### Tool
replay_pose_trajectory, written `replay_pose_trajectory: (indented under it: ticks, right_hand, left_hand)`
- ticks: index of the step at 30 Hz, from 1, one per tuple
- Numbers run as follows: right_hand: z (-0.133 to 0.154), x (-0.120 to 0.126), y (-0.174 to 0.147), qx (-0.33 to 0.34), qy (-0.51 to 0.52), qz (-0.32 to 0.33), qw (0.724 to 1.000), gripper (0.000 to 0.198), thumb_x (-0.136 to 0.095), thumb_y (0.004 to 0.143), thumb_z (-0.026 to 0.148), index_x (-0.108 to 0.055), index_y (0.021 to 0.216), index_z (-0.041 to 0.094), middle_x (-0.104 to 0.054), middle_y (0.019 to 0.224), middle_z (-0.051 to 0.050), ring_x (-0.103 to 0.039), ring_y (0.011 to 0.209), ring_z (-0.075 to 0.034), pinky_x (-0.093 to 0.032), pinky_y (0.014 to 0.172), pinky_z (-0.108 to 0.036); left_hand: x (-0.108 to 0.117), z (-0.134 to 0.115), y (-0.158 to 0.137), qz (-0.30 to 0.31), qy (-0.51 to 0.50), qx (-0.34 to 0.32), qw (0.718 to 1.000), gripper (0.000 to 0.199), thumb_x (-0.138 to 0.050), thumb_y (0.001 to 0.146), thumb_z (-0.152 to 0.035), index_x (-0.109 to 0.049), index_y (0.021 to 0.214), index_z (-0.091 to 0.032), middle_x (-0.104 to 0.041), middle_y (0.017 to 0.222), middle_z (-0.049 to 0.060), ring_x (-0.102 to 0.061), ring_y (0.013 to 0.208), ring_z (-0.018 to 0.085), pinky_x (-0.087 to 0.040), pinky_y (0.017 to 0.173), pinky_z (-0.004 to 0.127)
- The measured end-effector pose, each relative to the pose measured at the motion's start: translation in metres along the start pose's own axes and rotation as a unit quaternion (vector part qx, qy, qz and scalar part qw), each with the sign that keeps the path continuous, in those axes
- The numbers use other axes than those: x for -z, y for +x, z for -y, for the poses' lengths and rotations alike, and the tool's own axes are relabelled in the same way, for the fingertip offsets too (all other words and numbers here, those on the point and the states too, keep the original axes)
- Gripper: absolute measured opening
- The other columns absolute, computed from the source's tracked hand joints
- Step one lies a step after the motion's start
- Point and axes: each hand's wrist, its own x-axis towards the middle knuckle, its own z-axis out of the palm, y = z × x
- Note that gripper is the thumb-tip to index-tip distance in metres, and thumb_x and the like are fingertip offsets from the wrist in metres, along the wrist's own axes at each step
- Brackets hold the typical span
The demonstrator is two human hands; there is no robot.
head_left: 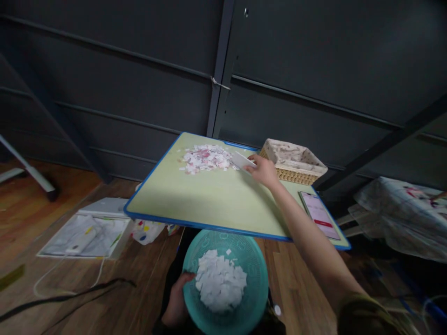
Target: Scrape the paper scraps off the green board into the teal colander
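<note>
My left hand grips the rim of a teal plastic basket held below the table's front edge. Inside it lies a heap of small white paper pieces. Over the tabletop, my right hand is closed on a flat white card. The card stands tilted at the right side of a loose pile of paper scraps, some of them pinkish. Whether its lower edge touches the scraps or the table is hard to tell.
A cloth-lined wicker basket sits at the table's back right corner. Near the right edge lies a phone with its screen lit. On the floor to the left is a white box with a power strip and cables. Dark metal panels rise behind the table.
</note>
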Motion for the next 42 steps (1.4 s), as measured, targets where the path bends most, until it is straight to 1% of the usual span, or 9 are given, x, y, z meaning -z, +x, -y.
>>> replay_pose_trajectory:
  ticks: [2, 4, 7, 11, 17, 22, 33, 38, 42]
  right_hand:
    - [-0.003, -0.008, -0.004, -0.030, 0.055, -0.026, 0.998, 0.028, -0.062, 0.082, 0.031, -0.070, 0.107, 0.020, -0.075, 0.098, -0.010, -0.068, 0.091, -0.028, -0.047, 0.079, -0.035]
    - [-0.007, -0.012, -0.008, -0.063, 0.089, -0.067, 0.992, 0.028, -0.060, 0.081, 0.032, -0.069, 0.103, 0.018, -0.074, 0.096, -0.012, -0.067, 0.089, -0.030, -0.048, 0.081, -0.038]
    - [-0.013, -0.014, -0.011, -0.089, 0.124, -0.121, 0.981, 0.031, -0.057, 0.082, 0.038, -0.066, 0.102, 0.017, -0.072, 0.093, -0.015, -0.064, 0.087, -0.033, -0.048, 0.082, -0.044]
    - [-0.019, -0.011, -0.011, -0.076, 0.167, -0.136, 0.973, 0.033, -0.057, 0.082, 0.037, -0.061, 0.109, 0.019, -0.070, 0.097, -0.015, -0.063, 0.094, -0.035, -0.048, 0.086, -0.048]
    - [-0.022, -0.010, -0.009, -0.040, 0.182, -0.096, 0.978, 0.035, -0.057, 0.080, 0.032, -0.061, 0.114, 0.022, -0.071, 0.101, -0.014, -0.064, 0.099, -0.037, -0.048, 0.089, -0.052]
    - [-0.023, -0.007, -0.007, -0.038, 0.194, -0.107, 0.974, 0.039, -0.058, 0.078, 0.029, -0.064, 0.115, 0.019, -0.071, 0.108, -0.013, -0.064, 0.104, -0.036, -0.048, 0.092, -0.050]
    - [-0.028, -0.009, -0.001, -0.021, 0.273, -0.079, 0.959, 0.039, -0.065, 0.067, 0.031, -0.067, 0.104, 0.018, -0.071, 0.099, -0.010, -0.063, 0.095, -0.031, -0.050, 0.089, -0.047]
    - [-0.025, -0.010, -0.001, -0.032, 0.294, -0.091, 0.951, 0.039, -0.064, 0.068, 0.032, -0.066, 0.104, 0.016, -0.070, 0.098, -0.010, -0.062, 0.091, -0.030, -0.049, 0.086, -0.045]
    - [-0.017, -0.015, -0.003, -0.012, 0.299, -0.073, 0.951, 0.035, -0.065, 0.070, 0.033, -0.065, 0.102, 0.018, -0.070, 0.097, -0.009, -0.062, 0.090, -0.028, -0.049, 0.086, -0.044]
  left_hand:
    - [-0.010, -0.005, -0.004, -0.012, 0.009, -0.021, 1.000, 0.007, -0.067, 0.068, -0.011, -0.070, 0.064, -0.017, -0.072, 0.055, 0.003, -0.072, 0.066, 0.028, -0.055, 0.079, 0.041]
    - [-0.020, -0.009, -0.008, -0.014, -0.011, -0.029, 0.999, 0.009, -0.065, 0.069, -0.010, -0.073, 0.072, -0.012, -0.076, 0.065, 0.006, -0.074, 0.074, 0.029, -0.055, 0.083, 0.042]
    - [-0.032, -0.010, -0.012, 0.004, -0.045, -0.024, 0.999, 0.030, -0.063, 0.070, -0.009, -0.074, 0.098, -0.007, -0.081, 0.084, 0.010, -0.075, 0.086, 0.032, -0.054, 0.089, 0.046]
    - [-0.040, -0.002, -0.009, 0.029, -0.048, -0.043, 0.997, 0.046, -0.061, 0.073, -0.011, -0.068, 0.118, -0.008, -0.081, 0.096, 0.012, -0.075, 0.092, 0.034, -0.052, 0.094, 0.049]
    - [-0.034, 0.009, -0.001, 0.062, -0.024, -0.026, 0.997, 0.050, -0.060, 0.073, -0.013, -0.066, 0.122, -0.004, -0.080, 0.097, 0.015, -0.072, 0.101, 0.037, -0.046, 0.102, 0.050]
    - [-0.025, 0.009, 0.003, 0.084, -0.023, -0.050, 0.995, 0.052, -0.062, 0.074, -0.016, -0.065, 0.126, -0.007, -0.080, 0.102, 0.015, -0.072, 0.104, 0.037, -0.045, 0.103, 0.051]
    - [-0.021, 0.008, 0.008, 0.085, -0.009, -0.051, 0.995, 0.041, -0.063, 0.074, -0.016, -0.071, 0.113, -0.007, -0.081, 0.097, 0.015, -0.071, 0.106, 0.037, -0.045, 0.103, 0.050]
    - [-0.023, 0.007, 0.005, 0.081, -0.009, -0.047, 0.996, 0.045, -0.065, 0.072, -0.017, -0.070, 0.116, -0.007, -0.080, 0.098, 0.016, -0.070, 0.106, 0.038, -0.045, 0.103, 0.052]
    - [-0.027, 0.007, 0.000, 0.081, 0.011, -0.049, 0.995, 0.037, -0.064, 0.073, -0.017, -0.072, 0.107, -0.009, -0.081, 0.097, 0.014, -0.070, 0.106, 0.039, -0.046, 0.103, 0.052]
